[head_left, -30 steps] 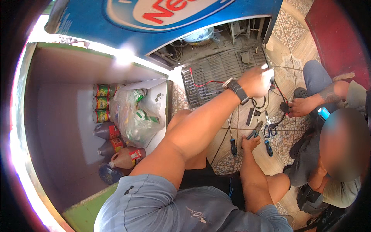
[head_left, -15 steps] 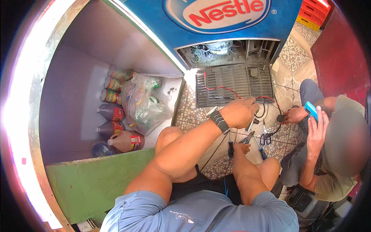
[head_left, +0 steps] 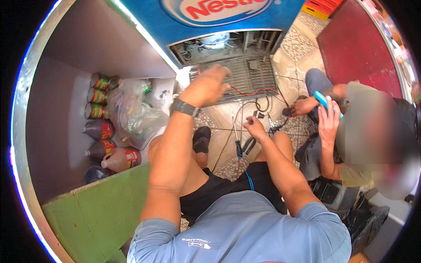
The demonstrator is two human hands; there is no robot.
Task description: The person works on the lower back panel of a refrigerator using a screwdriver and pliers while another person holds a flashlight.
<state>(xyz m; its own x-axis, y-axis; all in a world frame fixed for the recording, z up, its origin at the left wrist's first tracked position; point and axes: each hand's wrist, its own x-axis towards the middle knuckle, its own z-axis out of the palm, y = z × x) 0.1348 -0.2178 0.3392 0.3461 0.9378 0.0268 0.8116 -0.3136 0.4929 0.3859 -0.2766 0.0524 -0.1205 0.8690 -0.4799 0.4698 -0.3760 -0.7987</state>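
My left hand point(head_left: 206, 87), wearing a dark watch point(head_left: 185, 107), hovers over a dusty black slatted grille panel point(head_left: 252, 79). Its fingers are smeared by motion, so I cannot tell whether it grips anything. A red wire point(head_left: 252, 93) shows on both sides of it. Lower and to the right, my right hand point(head_left: 256, 128) has its fingers curled together; what they hold, if anything, is hidden. Beside it lie a screwdriver point(head_left: 238, 149) and dark-handled pliers point(head_left: 249, 145) on the tiled floor. A co-worker's hand point(head_left: 303, 106) is at a black plug-like piece point(head_left: 287, 112) on a cable.
Ahead stands a blue cabinet point(head_left: 232, 28) with an open lower compartment point(head_left: 228, 44). At left, a green-fronted bin point(head_left: 96, 206) holds cans, bottles point(head_left: 100, 130) and a plastic bag point(head_left: 136, 116). The co-worker crouches at right, holding a blue phone point(head_left: 322, 99).
My left hand has moved left and away from me, over the grille. My right hand has come off the pliers and moved forward. The view has shifted to the right.
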